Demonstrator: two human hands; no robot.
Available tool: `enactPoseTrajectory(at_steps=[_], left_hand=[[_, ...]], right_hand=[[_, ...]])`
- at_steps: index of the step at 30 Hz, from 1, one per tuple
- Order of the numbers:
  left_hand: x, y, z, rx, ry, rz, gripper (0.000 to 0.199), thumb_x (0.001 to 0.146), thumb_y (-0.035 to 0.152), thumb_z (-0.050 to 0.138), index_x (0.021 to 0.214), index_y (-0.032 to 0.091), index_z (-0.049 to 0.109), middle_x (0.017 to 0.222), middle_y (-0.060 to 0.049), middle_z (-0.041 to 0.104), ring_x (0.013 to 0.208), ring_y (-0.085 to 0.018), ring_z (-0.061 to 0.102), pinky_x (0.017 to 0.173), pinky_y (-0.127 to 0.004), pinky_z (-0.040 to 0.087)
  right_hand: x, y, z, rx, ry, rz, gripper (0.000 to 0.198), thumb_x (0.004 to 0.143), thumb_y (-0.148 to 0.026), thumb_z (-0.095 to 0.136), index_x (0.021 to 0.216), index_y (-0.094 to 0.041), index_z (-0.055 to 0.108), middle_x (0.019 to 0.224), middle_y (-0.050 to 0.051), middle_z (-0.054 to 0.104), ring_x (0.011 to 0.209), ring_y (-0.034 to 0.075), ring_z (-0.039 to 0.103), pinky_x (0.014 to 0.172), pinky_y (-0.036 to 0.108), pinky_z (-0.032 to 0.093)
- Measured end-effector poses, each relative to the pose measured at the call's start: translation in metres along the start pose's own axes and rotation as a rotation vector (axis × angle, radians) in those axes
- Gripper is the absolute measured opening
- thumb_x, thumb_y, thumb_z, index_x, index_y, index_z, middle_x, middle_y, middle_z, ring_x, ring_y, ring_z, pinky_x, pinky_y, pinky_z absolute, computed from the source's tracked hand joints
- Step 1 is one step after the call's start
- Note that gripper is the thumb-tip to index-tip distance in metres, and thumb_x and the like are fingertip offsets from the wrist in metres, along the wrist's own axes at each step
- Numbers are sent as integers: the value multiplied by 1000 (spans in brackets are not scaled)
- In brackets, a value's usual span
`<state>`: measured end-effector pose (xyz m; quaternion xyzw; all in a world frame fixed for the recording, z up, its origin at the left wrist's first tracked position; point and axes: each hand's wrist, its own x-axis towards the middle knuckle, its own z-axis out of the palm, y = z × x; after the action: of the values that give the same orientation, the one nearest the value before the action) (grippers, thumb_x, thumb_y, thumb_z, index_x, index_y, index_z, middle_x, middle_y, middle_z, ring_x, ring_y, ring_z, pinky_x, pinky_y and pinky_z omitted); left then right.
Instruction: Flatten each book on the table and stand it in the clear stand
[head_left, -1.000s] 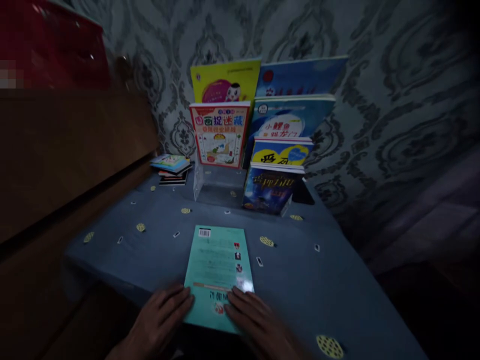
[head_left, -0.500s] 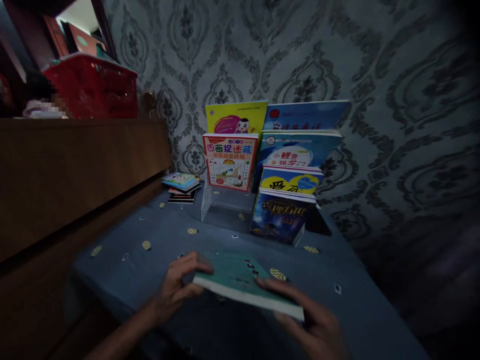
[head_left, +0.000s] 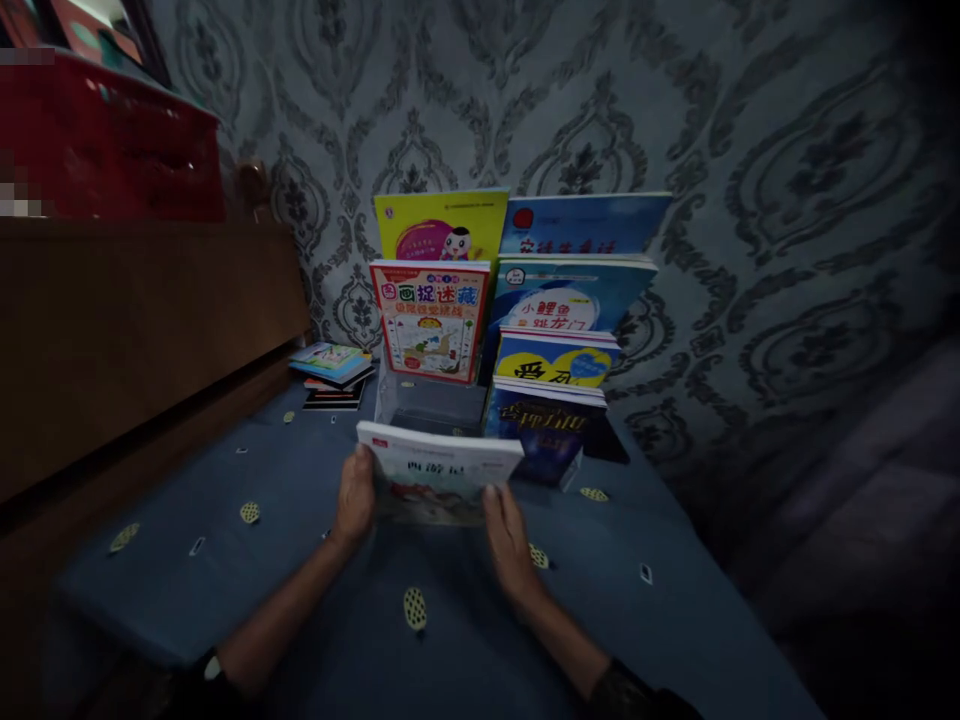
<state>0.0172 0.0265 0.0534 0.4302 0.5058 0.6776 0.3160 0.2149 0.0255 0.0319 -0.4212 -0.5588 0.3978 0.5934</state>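
Note:
Between my two hands is a paperback book (head_left: 439,478) with a pale cover, dark title characters and a painted picture. Its cover faces me, tilted back, with the white page edge along the top. My left hand (head_left: 355,497) grips its left edge. On the right edge, my right hand (head_left: 510,535) holds it with the thumb on the cover; the fingers behind are hidden. Just beyond it stands a clear stepped stand (head_left: 381,400), its lower left front partly covered by the book. A red-bordered picture book (head_left: 433,325) and a yellow book (head_left: 442,225) stand in its left column.
The right column carries a dark blue book (head_left: 536,435), a yellow-and-blue book (head_left: 555,360) and two blue books behind. A small book pile (head_left: 334,365) lies left on the blue tablecloth (head_left: 247,580). A wooden panel (head_left: 150,310) borders the left, with a red basket (head_left: 150,150) above.
The book has turned from lying flat, teal cover up, to upright with its pale cover facing me. Both hands have moved forward with it towards the stand. The view has shifted slightly right.

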Motion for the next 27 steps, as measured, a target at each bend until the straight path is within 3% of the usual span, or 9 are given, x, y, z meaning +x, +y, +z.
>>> enactPoseTrajectory(at_steps=[4,7,12,14,16,19,24,27], left_hand=[[9,16,8,-73,51,-182,68,88,75,51,108,14,73,95,-8,79,99,-25,72,88,-32,58],[8,25,7,-242,0,-387,58,97,63,48,125,16,67,109,-10,78,107,-25,72,97,-37,57],[3,14,-10,-267,-31,-706,52,98,53,53,122,9,66,100,-16,79,91,-28,77,90,-43,61],[1,1,-19,-235,-59,-819,45,98,48,56,119,8,65,96,-16,79,84,-28,78,83,-42,63],[1,-12,-28,-186,-128,-845,38,95,42,62,114,9,65,92,-15,79,78,-27,78,77,-40,63],[3,-22,-41,32,-269,-675,34,90,38,67,111,11,65,90,-13,78,76,-26,76,73,-36,61],[9,-12,-59,968,-450,-153,30,93,33,57,117,16,61,95,-12,75,94,-30,73,83,-39,55],[6,-7,-55,1307,-473,44,27,97,31,49,118,18,61,110,-15,72,106,-32,68,87,-42,53]], right_hand=[[7,-12,7,14,-81,53,63,88,-74,49,117,-21,67,117,10,73,113,27,66,99,37,54],[5,-23,12,65,-147,130,60,90,-73,48,113,-21,67,114,10,74,108,26,68,96,38,55],[-6,-19,13,168,-254,362,58,86,-72,55,109,-20,67,97,8,77,92,27,72,78,38,61],[-10,-7,10,110,-261,384,55,85,-70,57,101,-19,68,89,7,76,85,26,72,72,36,60],[-11,6,5,8,-272,357,49,84,-67,59,91,-19,68,81,5,74,76,24,70,66,34,57],[-10,22,-6,-180,-304,262,34,84,-51,63,93,-18,67,76,3,71,68,20,66,63,32,55],[-10,31,-22,-609,-336,-26,21,87,-25,56,101,-20,70,93,7,68,83,23,65,77,38,54],[-10,26,-15,-692,-419,-186,23,91,-20,50,102,-19,71,100,10,68,98,26,64,88,43,54]])
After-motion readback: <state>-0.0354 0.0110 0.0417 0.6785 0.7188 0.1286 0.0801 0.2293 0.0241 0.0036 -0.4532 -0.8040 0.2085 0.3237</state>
